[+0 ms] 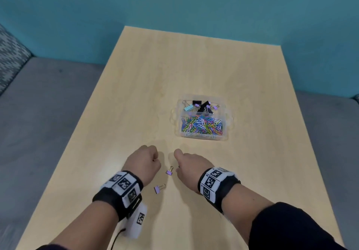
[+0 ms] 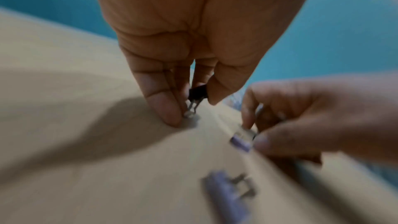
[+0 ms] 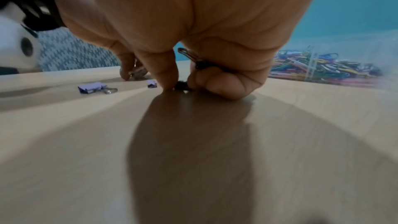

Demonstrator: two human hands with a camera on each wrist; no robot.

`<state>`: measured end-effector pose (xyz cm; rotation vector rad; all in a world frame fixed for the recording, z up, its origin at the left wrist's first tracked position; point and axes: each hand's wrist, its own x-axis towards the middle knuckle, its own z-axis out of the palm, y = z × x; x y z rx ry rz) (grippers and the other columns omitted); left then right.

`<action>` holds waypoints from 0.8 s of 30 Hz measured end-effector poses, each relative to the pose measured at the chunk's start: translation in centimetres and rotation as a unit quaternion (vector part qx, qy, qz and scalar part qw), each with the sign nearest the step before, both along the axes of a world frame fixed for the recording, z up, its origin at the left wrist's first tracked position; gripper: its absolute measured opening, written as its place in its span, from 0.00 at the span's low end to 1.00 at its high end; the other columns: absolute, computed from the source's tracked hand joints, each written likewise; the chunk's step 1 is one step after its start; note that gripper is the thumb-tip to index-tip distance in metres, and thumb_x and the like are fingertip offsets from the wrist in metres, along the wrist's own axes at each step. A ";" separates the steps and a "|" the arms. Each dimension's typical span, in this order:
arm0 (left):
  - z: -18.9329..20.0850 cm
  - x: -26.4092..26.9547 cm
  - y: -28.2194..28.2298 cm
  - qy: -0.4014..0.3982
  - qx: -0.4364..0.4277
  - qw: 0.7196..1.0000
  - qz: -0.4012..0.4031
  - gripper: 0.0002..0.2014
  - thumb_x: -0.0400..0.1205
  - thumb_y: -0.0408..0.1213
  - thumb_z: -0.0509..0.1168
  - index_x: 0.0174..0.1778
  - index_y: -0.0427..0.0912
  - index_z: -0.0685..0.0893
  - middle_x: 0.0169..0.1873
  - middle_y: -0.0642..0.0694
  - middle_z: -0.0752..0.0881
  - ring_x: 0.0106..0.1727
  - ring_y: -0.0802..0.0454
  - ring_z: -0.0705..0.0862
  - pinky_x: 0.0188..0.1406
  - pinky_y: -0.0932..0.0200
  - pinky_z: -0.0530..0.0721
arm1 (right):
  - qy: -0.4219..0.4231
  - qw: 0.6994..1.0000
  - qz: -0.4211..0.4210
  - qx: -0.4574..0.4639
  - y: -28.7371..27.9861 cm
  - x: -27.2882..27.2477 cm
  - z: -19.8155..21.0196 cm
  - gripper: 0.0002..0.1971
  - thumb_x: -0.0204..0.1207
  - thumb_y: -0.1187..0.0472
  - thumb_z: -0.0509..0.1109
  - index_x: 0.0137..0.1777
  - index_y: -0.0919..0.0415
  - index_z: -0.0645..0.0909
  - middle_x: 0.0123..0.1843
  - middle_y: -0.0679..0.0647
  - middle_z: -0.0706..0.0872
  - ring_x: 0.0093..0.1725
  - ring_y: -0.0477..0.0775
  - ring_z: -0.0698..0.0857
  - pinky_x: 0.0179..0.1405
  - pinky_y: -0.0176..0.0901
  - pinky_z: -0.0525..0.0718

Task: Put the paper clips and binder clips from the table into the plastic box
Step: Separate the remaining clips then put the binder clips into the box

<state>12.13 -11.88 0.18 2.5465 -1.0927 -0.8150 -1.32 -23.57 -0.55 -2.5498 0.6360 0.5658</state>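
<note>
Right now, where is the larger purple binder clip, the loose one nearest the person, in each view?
Head: the larger purple binder clip lies low centre, between the wrists.
Left wrist: it is blurred at bottom centre-right.
Right wrist: it lies at left on the table.
Shared landmark: the smaller purple binder clip just beyond it.

Light wood-grain table [image 1: 194,70], bare over most of its top. Clear plastic box [image 1: 229,117] sits right of centre, two compartments: binder clips in the far one, coloured paper clips in the near one. Near edge: two purple binder clips lie loose on the wood, smaller purple clip [image 1: 169,172] farther, larger purple clip [image 1: 158,189] nearer (apart, not touching). A small black binder clip [image 3: 181,85] also on the surface, mostly hidden by fingers.
</note>
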 end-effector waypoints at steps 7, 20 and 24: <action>0.8 -1.1 3.3 0.365 -0.195 0.819 0.397 0.04 0.75 0.22 0.63 0.35 0.32 0.78 0.26 0.40 0.80 0.27 0.43 0.82 0.32 0.51 0.85 | 0.006 0.999 0.000 -0.043 0.3 -0.1 0.6 0.14 0.73 0.59 0.57 0.57 0.57 0.61 0.39 0.54 0.73 0.39 0.63 0.72 0.34 0.51 0.70; 0.5 -5.6 4.5 -0.032 0.077 0.992 -0.097 0.13 0.81 0.53 0.58 0.46 0.52 0.62 0.45 0.53 0.67 0.36 0.48 0.71 0.34 0.55 0.68 | -0.015 0.995 0.038 -0.089 -0.5 -1.9 -0.1 0.16 0.75 0.67 0.55 0.63 0.61 0.62 0.48 0.62 0.80 0.39 0.62 0.72 0.33 0.53 0.72; 0.9 -5.3 3.8 -0.025 0.089 0.991 -0.101 0.14 0.81 0.49 0.59 0.38 0.52 0.59 0.41 0.51 0.68 0.36 0.46 0.71 0.37 0.53 0.70 | -0.023 0.999 -0.043 0.010 -2.0 -2.9 0.3 0.16 0.76 0.63 0.55 0.63 0.58 0.62 0.47 0.60 0.81 0.40 0.63 0.75 0.38 0.53 0.76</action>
